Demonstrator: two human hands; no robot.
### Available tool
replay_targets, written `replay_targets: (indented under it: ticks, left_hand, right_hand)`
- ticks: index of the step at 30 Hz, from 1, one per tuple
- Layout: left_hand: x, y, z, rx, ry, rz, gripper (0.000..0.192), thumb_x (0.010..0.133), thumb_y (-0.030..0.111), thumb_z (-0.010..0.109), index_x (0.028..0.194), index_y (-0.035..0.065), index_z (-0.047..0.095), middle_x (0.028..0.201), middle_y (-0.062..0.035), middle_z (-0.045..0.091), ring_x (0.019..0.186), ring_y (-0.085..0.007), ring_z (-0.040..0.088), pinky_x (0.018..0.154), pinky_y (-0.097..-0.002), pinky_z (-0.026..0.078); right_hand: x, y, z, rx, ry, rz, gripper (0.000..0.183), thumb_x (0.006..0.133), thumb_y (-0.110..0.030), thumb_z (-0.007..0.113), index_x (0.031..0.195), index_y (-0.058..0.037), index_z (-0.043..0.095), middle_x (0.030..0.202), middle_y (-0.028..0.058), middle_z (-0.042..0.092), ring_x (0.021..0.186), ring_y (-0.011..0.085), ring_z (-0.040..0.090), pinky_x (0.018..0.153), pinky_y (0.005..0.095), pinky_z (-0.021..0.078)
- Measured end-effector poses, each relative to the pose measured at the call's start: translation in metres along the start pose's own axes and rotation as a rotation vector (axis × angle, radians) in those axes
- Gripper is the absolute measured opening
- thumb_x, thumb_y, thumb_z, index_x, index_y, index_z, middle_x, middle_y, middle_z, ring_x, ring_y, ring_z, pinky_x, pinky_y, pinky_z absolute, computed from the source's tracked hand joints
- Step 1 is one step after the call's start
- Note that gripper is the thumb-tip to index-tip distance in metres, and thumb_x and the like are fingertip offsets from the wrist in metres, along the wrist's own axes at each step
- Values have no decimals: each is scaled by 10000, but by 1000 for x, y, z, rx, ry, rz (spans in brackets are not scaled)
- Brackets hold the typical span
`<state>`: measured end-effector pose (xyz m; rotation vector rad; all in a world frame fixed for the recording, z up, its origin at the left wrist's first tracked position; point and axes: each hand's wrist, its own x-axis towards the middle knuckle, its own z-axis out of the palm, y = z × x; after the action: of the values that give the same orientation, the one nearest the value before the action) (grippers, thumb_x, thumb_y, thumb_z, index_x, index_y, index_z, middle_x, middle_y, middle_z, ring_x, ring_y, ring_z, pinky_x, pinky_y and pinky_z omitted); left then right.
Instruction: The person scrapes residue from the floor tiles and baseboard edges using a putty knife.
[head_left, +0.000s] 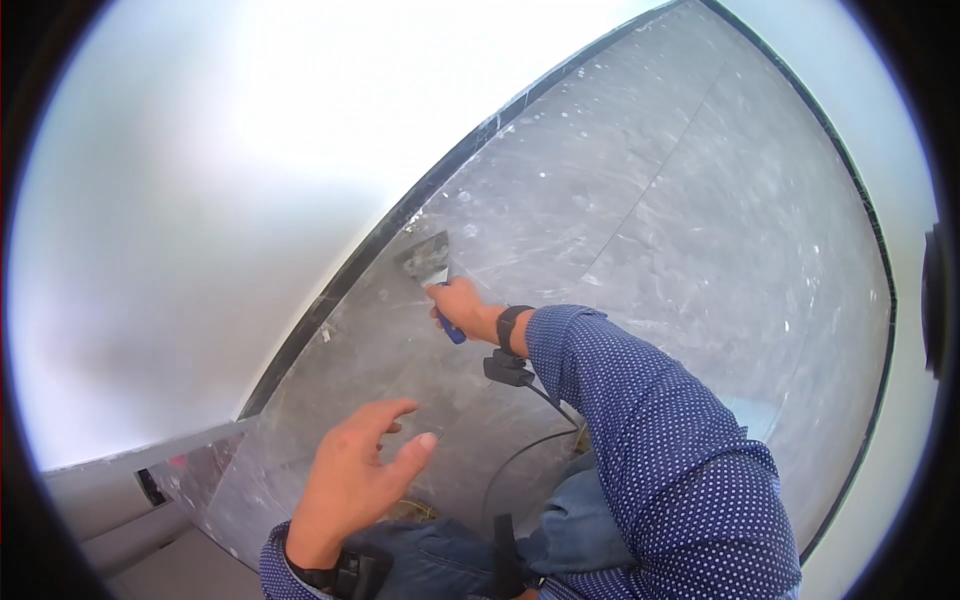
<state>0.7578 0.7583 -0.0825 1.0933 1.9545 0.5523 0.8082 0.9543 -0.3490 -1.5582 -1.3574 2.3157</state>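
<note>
My right hand (459, 304) grips the blue handle of a wide scraper, or putty knife (426, 259), its broad metal blade pointing away from me over the grey floor (630, 225). The blade lies close to the dark skirting strip (390, 221) along the white wall. White specks and crumbs lie on the floor just beyond the blade. Nearer to me, my left hand (356, 457) hovers with thumb and fingers apart, holding nothing. Both wrists carry dark straps, and a small black device (508, 367) with a cable hangs under my right wrist.
A white wall (225, 187) rises along the left, ending at a corner near the lower left. Another pale wall (892, 150) with dark skirting curves along the right. White spots and smears mark the floor. My jeans-clad knees (577, 517) are at the bottom, with a black cable beside them.
</note>
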Motion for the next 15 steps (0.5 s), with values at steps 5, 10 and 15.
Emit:
replay_targets:
  ticks: [5, 10, 15]
  left_hand:
    - [7, 2, 3, -2, -17, -38, 427, 862, 301, 722, 1181, 26, 651, 1118, -163, 683, 942, -275, 684, 745, -351, 538]
    - [15, -5, 7, 7, -17, -89, 425, 858, 294, 721, 1183, 27, 658, 1132, -166, 686, 951, -280, 686, 759, -356, 542]
    - [34, -2, 13, 14, -73, -97, 426, 866, 304, 715, 1174, 14, 663, 1116, -177, 691, 950, -281, 688, 760, -354, 541]
  right_hand:
    - [44, -37, -44, 18, 164, -136, 276, 902, -245, 620, 945, 27, 598, 738, 116, 615, 597, 219, 608, 516, 358, 489]
    - [54, -60, -82, 343, 360, -173, 259, 895, -217, 575, 865, 32, 638, 787, 148, 653, 665, 259, 641, 583, 409, 486]
    - [41, -16, -53, 274, 247, -99, 188, 839, -181, 642, 850, 7, 639, 781, 114, 643, 665, 219, 601, 578, 400, 457]
